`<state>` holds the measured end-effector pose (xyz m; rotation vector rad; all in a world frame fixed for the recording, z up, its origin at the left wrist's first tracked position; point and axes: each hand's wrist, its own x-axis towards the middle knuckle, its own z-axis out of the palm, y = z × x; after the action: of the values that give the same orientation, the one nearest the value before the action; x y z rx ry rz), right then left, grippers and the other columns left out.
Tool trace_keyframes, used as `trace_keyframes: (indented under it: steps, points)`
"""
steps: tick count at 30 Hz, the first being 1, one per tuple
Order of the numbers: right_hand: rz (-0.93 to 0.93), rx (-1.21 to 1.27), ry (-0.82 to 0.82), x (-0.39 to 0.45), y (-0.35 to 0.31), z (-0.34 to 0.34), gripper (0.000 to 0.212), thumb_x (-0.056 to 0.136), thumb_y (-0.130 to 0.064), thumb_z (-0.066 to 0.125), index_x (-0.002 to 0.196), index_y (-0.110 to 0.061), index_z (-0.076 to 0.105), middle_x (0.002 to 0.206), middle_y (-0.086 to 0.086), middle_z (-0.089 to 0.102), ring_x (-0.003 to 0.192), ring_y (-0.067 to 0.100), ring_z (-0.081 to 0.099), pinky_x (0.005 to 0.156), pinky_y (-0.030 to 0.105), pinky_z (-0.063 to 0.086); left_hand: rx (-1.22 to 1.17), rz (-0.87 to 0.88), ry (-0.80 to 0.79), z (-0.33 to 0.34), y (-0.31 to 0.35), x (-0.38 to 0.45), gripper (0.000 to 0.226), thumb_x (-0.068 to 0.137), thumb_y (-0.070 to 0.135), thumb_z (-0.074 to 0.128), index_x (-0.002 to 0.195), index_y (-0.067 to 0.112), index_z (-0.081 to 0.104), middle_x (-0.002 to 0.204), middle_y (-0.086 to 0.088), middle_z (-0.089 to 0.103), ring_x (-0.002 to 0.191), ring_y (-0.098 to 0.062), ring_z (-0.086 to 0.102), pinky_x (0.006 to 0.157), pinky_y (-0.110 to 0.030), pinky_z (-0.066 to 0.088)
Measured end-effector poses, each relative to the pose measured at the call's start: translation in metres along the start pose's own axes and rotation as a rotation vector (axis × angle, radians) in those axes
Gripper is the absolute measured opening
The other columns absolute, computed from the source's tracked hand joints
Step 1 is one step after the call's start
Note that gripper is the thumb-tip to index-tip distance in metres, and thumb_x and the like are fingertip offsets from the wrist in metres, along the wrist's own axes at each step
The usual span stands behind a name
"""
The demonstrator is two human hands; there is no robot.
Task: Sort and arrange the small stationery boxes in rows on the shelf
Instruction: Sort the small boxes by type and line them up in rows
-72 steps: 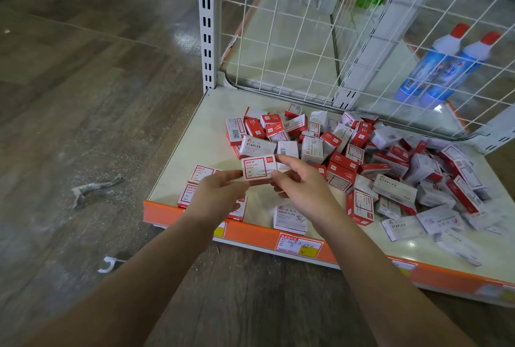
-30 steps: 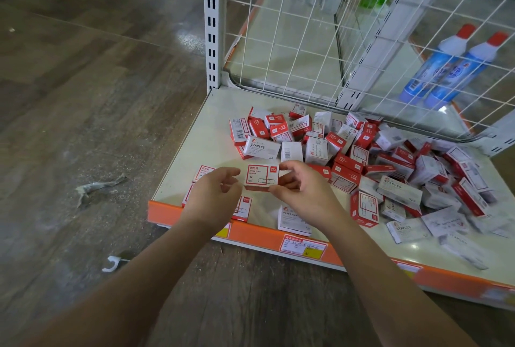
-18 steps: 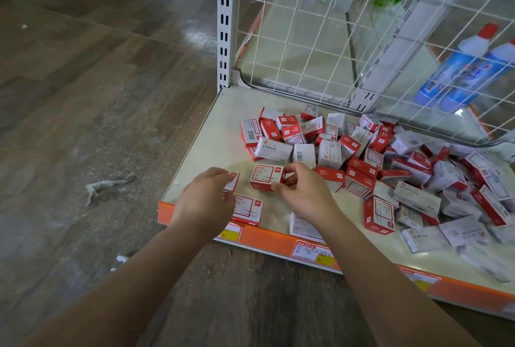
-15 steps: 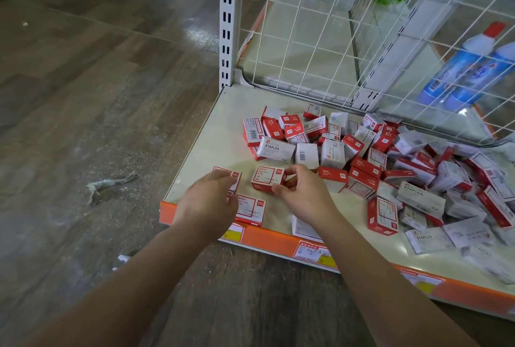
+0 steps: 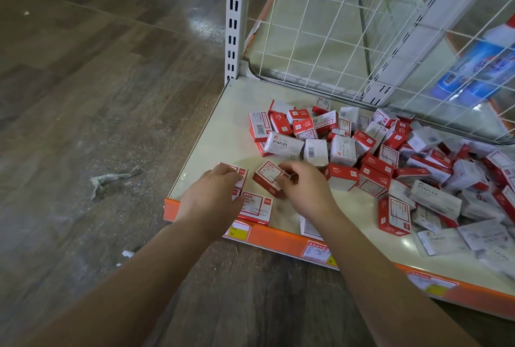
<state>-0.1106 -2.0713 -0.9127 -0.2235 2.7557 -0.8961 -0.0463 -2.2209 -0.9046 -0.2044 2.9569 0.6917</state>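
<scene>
Landmark: cream metal shelf (image 5: 223,135) with orange front lip.
- Loose heap of small red-and-white cardboard stationery boxes (image 5: 390,157): on shelf, centre to right end.
- Flat red-and-white box (image 5: 257,207): on shelf at front lip, near left corner.
- Tilted red-and-white box (image 5: 267,178): on shelf just behind the flat box, between left hand (image 5: 211,199) and right hand (image 5: 303,190).
- White wire grid panel (image 5: 348,40): behind shelf.
- Two blue plastic bottles (image 5: 479,68): beyond grid, right.
- Crumpled grey scrap (image 5: 111,179): on wooden floor (image 5: 83,96), left of shelf.

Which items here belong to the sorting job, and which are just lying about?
Job: red-and-white cardboard box in right hand; left hand; jumbled box pile; cream shelf.
Lying about: blue bottles; crumpled grey scrap.
</scene>
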Motion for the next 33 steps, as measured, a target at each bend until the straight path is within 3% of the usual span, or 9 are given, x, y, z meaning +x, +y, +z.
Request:
trace_keyframes:
  steps: [11, 18, 33]
  points:
    - [-0.079, -0.016, -0.084, 0.0012, -0.0073, 0.0081, 0.036, 0.093, -0.015, 0.054, 0.129, -0.016, 0.054, 0.130, 0.003, 0.054, 0.117, 0.016, 0.051, 0.096, 0.025, 0.040, 0.031, 0.042, 0.006, 0.0017, -0.0011, 0.0002, 0.047, 0.095, 0.033, 0.046, 0.140, 0.032, 0.036, 0.139, 0.009, 0.040, 0.123, -0.012, 0.041, 0.090, -0.026, 0.044]
    - [-0.095, -0.029, -0.133, 0.0001, -0.0078, 0.0090, 0.035, 0.094, -0.015, 0.051, 0.129, -0.018, 0.055, 0.130, 0.002, 0.053, 0.117, 0.016, 0.050, 0.093, 0.021, 0.039, 0.053, 0.055, -0.017, 0.0000, 0.0005, -0.0006, 0.043, 0.095, 0.033, 0.045, 0.138, 0.037, 0.039, 0.138, 0.008, 0.040, 0.124, -0.013, 0.040, 0.090, -0.027, 0.044]
    - [-0.077, -0.005, -0.185, -0.0030, -0.0070, 0.0068, 0.037, 0.096, -0.012, 0.044, 0.132, -0.020, 0.051, 0.135, 0.001, 0.048, 0.122, 0.017, 0.047, 0.098, 0.027, 0.042, 0.079, 0.024, -0.082, -0.0012, 0.0018, 0.0046, 0.042, 0.094, 0.034, 0.049, 0.135, 0.037, 0.044, 0.137, 0.009, 0.039, 0.124, -0.012, 0.039, 0.088, -0.028, 0.048]
